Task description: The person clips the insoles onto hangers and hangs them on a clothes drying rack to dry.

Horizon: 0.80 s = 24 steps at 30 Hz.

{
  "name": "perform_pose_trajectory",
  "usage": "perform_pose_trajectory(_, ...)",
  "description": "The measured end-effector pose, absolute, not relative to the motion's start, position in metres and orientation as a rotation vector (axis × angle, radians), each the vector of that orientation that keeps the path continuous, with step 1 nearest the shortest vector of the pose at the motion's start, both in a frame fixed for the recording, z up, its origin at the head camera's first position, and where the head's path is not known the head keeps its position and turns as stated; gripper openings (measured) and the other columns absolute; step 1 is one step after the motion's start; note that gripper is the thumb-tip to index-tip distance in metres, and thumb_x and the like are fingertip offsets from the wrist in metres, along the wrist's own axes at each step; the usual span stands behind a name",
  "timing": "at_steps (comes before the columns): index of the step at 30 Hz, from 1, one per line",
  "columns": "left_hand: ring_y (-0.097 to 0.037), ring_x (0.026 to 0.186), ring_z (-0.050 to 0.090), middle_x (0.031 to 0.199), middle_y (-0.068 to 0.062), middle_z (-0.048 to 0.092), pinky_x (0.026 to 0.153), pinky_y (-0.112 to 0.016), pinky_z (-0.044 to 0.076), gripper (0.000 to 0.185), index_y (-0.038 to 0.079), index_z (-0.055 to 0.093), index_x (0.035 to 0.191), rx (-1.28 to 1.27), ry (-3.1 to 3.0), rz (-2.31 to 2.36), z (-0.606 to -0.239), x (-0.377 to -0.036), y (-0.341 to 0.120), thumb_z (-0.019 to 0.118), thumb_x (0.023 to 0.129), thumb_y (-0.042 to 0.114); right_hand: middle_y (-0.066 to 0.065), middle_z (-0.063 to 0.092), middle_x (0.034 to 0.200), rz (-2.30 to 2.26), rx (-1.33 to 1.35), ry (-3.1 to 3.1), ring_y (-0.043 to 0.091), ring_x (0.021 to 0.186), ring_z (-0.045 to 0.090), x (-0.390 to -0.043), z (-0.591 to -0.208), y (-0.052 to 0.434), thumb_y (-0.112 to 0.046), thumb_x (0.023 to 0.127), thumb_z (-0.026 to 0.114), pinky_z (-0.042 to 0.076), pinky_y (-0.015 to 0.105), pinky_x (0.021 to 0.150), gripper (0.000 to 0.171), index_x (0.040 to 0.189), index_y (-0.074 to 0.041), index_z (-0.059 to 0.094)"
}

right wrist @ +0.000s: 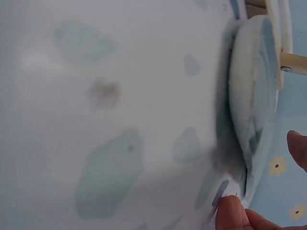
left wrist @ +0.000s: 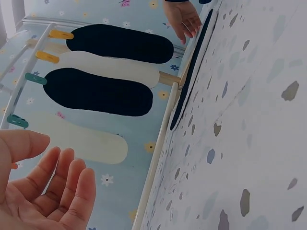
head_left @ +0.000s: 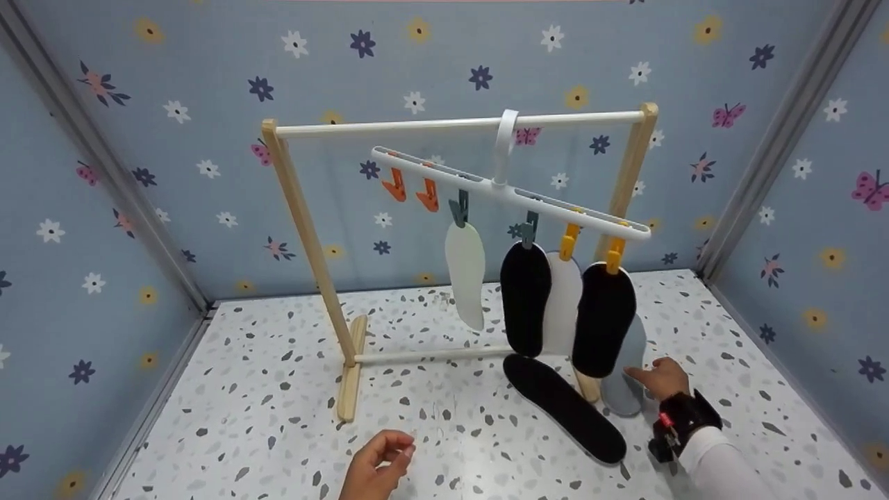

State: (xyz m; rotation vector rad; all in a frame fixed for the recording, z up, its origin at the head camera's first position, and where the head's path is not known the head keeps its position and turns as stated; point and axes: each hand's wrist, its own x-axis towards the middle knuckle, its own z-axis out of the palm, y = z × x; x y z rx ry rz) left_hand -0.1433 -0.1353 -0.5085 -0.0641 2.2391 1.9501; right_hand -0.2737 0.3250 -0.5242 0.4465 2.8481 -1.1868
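A pale blue-grey insole lies on the speckled table by the rack's right foot. My right hand rests its fingers on it; in the right wrist view the insole's edge sits between a fingertip and the thumb, which stands clear of it. A black insole lies flat just left of it. My left hand hovers over the table's front with its fingers loosely curled and holds nothing. Two black and two white insoles hang from clips.
A wooden rack with a white top rod stands mid-table. A white clip hanger hangs from it, tilted down to the right, with two empty orange clips. Flowered walls close in three sides.
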Motion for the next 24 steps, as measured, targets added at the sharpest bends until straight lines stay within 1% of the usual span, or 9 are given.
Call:
perform_pose_trajectory(3, -0.021, 0.080, 0.058, 0.095, -0.010, 0.063, 0.068, -0.033, 0.052, 0.036, -0.006, 0.057, 0.108, -0.068, 2.257, 1.949, -0.510, -0.142, -0.138, 0.061, 0.092, 0.026, 0.032, 0.055, 0.088, -1.183, 0.441, 2.905, 0.032, 0.070, 0.056, -0.274, -0.525, 0.319, -0.029, 0.082, 0.068, 0.047, 0.041, 0.066, 0.056, 0.100, 0.020, 0.049)
perform_pose_trajectory(6, -0.022, 0.082, 0.059, 0.096, -0.010, 0.063, 0.070, -0.032, 0.052, 0.036, -0.006, 0.058, 0.108, -0.070, 2.254, 1.956, -0.511, -0.141, -0.139, 0.061, 0.091, 0.026, 0.021, 0.053, 0.073, -1.138, 0.439, 2.979, 0.029, 0.063, 0.052, -0.275, -0.528, 0.313, -0.028, 0.078, 0.073, 0.043, 0.038, 0.055, 0.047, 0.083, 0.013, 0.050)
perform_pose_trajectory(9, -0.022, 0.082, 0.058, 0.096, -0.009, 0.063, 0.069, -0.030, 0.051, 0.036, -0.006, 0.058, 0.107, -0.073, 2.239, 1.965, -0.513, -0.141, -0.139, 0.061, 0.091, 0.027, 0.027, 0.055, 0.072, -1.067, 0.443, 3.034, 0.038, 0.065, 0.056, -0.277, -0.530, 0.309, -0.027, 0.075, 0.075, 0.047, 0.044, 0.057, 0.049, 0.081, 0.015, 0.051)
perform_pose_trajectory(14, -0.019, 0.080, 0.058, 0.094, -0.006, 0.062, 0.067, -0.028, 0.051, 0.036, -0.006, 0.058, 0.107, -0.070, 2.236, 1.974, -0.515, -0.141, -0.140, 0.061, 0.092, 0.026, 0.040, 0.057, 0.092, -1.069, 0.447, 2.991, 0.051, 0.083, 0.057, -0.283, -0.529, 0.307, -0.022, 0.075, 0.073, 0.048, 0.055, 0.075, 0.057, 0.098, 0.026, 0.051)
perform_pose_trajectory(16, -0.019, 0.080, 0.058, 0.094, -0.006, 0.062, 0.068, -0.028, 0.051, 0.035, -0.006, 0.059, 0.107, -0.088, 2.234, 1.975, -0.515, -0.141, -0.139, 0.061, 0.092, 0.025, 0.037, 0.059, 0.087, -1.092, 0.442, 2.968, 0.046, 0.079, 0.058, -0.286, -0.530, 0.309, -0.021, 0.076, 0.073, 0.049, 0.051, 0.073, 0.053, 0.095, 0.024, 0.054)
perform_pose_trajectory(18, -0.019, 0.080, 0.058, 0.094, -0.007, 0.063, 0.068, -0.030, 0.051, 0.035, -0.006, 0.059, 0.107, -0.090, 2.234, 1.976, -0.514, -0.141, -0.139, 0.062, 0.091, 0.025, 0.026, 0.059, 0.071, -1.106, 0.442, 2.950, 0.036, 0.066, 0.056, -0.287, -0.531, 0.313, -0.020, 0.077, 0.072, 0.049, 0.042, 0.063, 0.040, 0.078, 0.017, 0.056)
perform_pose_trajectory(20, -0.019, 0.080, 0.058, 0.095, -0.008, 0.063, 0.067, -0.031, 0.052, 0.035, -0.006, 0.058, 0.107, -0.098, 2.230, 1.975, -0.513, -0.141, -0.140, 0.062, 0.091, 0.025, 0.013, 0.056, 0.063, -1.148, 0.450, 2.930, 0.024, 0.059, 0.052, -0.288, -0.532, 0.318, -0.019, 0.079, 0.069, 0.043, 0.034, 0.055, 0.034, 0.070, 0.011, 0.056)
perform_pose_trajectory(22, -0.020, 0.080, 0.058, 0.095, -0.009, 0.063, 0.066, -0.033, 0.052, 0.035, -0.006, 0.058, 0.107, -0.100, 2.226, 1.974, -0.511, -0.141, -0.141, 0.062, 0.091, 0.025, 0.004, 0.053, 0.061, -1.192, 0.453, 2.896, 0.016, 0.056, 0.046, -0.288, -0.533, 0.324, -0.019, 0.082, 0.065, 0.039, 0.028, 0.052, 0.032, 0.068, 0.008, 0.055)
perform_pose_trajectory(24, -0.020, 0.080, 0.057, 0.096, -0.010, 0.063, 0.065, -0.034, 0.052, 0.036, -0.007, 0.057, 0.108, -0.094, 2.222, 1.979, -0.510, -0.141, -0.143, 0.062, 0.091, 0.025, 0.004, 0.054, 0.063, -1.278, 0.444, 2.845, 0.013, 0.055, 0.047, -0.288, -0.533, 0.330, -0.017, 0.085, 0.061, 0.040, 0.027, 0.053, 0.032, 0.081, 0.014, 0.057)
